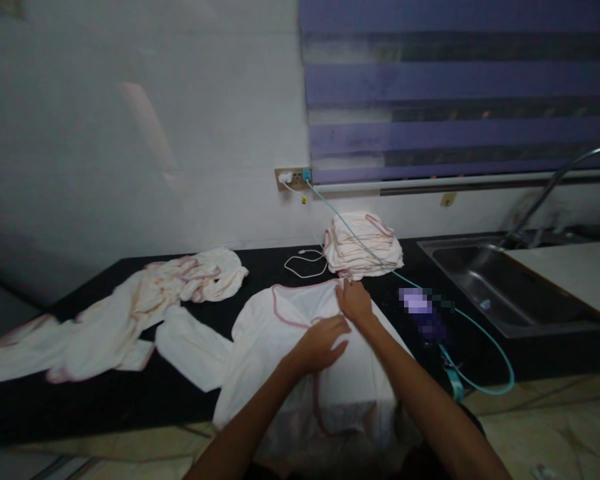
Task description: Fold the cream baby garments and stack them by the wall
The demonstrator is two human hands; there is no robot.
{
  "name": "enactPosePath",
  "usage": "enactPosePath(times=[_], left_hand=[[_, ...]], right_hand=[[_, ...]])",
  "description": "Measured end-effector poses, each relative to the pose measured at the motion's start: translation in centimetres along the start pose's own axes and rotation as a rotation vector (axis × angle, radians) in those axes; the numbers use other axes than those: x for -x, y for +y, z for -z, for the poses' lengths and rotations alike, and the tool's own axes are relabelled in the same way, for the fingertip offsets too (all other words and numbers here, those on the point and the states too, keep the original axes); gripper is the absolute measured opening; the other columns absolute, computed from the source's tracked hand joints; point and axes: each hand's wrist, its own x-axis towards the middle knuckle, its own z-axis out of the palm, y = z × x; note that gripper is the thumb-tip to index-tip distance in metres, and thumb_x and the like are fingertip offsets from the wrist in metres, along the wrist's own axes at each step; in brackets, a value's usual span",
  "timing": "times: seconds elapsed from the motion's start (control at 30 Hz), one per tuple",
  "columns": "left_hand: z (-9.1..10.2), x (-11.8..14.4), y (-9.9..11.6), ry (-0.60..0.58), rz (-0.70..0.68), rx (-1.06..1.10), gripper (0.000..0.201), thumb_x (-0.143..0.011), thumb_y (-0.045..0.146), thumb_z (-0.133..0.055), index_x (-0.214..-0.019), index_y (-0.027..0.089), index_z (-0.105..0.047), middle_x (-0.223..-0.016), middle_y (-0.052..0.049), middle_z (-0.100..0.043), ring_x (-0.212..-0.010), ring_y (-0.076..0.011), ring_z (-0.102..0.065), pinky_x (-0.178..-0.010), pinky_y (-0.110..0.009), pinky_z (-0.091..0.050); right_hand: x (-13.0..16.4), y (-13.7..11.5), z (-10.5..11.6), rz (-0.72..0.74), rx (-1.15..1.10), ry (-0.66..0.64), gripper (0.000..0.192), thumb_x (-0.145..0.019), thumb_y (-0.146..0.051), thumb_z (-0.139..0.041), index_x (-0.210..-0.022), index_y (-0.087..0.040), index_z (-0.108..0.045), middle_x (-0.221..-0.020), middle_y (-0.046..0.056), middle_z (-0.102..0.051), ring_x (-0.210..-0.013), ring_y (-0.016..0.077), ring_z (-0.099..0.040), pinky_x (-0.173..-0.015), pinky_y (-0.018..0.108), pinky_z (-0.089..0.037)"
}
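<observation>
A white long-sleeved top (265, 353) with pink trim lies spread on the black counter, its lower edge hanging over the front. My right hand (356, 301) is at the right side of its collar, with the fingers closed on the fabric. My left hand (320, 343) is over the upper chest, thumb and fingers apart, holding nothing; whether it touches the cloth is hard to tell. One sleeve (193, 347) stretches out to the left. The right sleeve is mostly hidden behind my right arm.
Crumpled white garments (110, 320) lie on the left of the counter (190, 403). Behind the top stands a folded stack (363, 247) of similar clothes. A teal cable (503, 350) runs from the wall socket (296, 178) past a phone-like object (425, 320). A sink (505, 287) is at right.
</observation>
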Motion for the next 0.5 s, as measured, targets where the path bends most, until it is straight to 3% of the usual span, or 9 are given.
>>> enactPosePath(times=[0.07, 0.2, 0.33, 0.43, 0.5], left_hand=[[-0.7, -0.2, 0.6, -0.078, 0.025, -0.056, 0.044, -0.102, 0.036, -0.051, -0.142, 0.021, -0.058, -0.145, -0.012, -0.064, -0.139, -0.024, -0.055, -0.12, -0.046, -0.045], [-0.9, -0.8, -0.3, -0.084, 0.339, -0.255, 0.059, -0.103, 0.049, -0.043, -0.154, 0.021, -0.048, -0.166, -0.013, -0.043, -0.154, -0.0364, -0.036, -0.123, -0.064, -0.035], [-0.7, -1.2, -1.4, -0.106, 0.489, -0.318, 0.064, -0.103, 0.056, -0.04, -0.158, 0.025, -0.046, -0.172, -0.014, -0.03, -0.159, -0.0413, -0.023, -0.123, -0.067, -0.031], [-0.3, -1.8, -1.6, -0.136, 0.532, -0.317, 0.065, -0.101, 0.058, -0.042, -0.158, 0.026, -0.046, -0.172, -0.017, -0.027, -0.16, -0.0421, -0.02, -0.124, -0.065, -0.029], [0.0, -2.8, -1.5, -0.184, 0.567, -0.307, 0.065, -0.101, 0.058, -0.044, -0.156, 0.026, -0.048, -0.171, -0.018, -0.03, -0.159, -0.0433, -0.021, -0.123, -0.066, -0.029]], right_hand=[[-0.5, 0.8, 0.6, 0.042, -0.105, -0.015, 0.05, -0.11, -0.036, -0.031, -0.147, -0.011, -0.051, -0.125, 0.02, -0.07, -0.117, 0.0281, -0.064, -0.1, 0.037, -0.047], [0.1, 2.6, 2.3, 0.096, -0.295, 0.042, 0.054, -0.104, -0.024, -0.035, -0.155, -0.009, -0.041, -0.133, 0.017, -0.067, -0.122, 0.0245, -0.062, -0.107, 0.035, -0.045], [4.4, 4.8, 3.5, -0.11, -0.23, 0.118, 0.063, -0.096, -0.031, -0.053, -0.152, -0.003, -0.044, -0.138, 0.027, -0.061, -0.129, 0.035, -0.057, -0.109, 0.045, -0.044], [8.6, 6.1, 4.1, -0.261, -0.185, -0.038, 0.069, -0.092, -0.042, -0.063, -0.148, -0.004, -0.049, -0.128, 0.028, -0.066, -0.121, 0.0375, -0.064, -0.1, 0.044, -0.049], [10.4, 6.5, 4.5, -0.287, -0.196, -0.15, 0.059, -0.091, -0.043, -0.066, -0.137, -0.008, -0.06, -0.117, 0.024, -0.072, -0.113, 0.0352, -0.069, -0.095, 0.041, -0.05]])
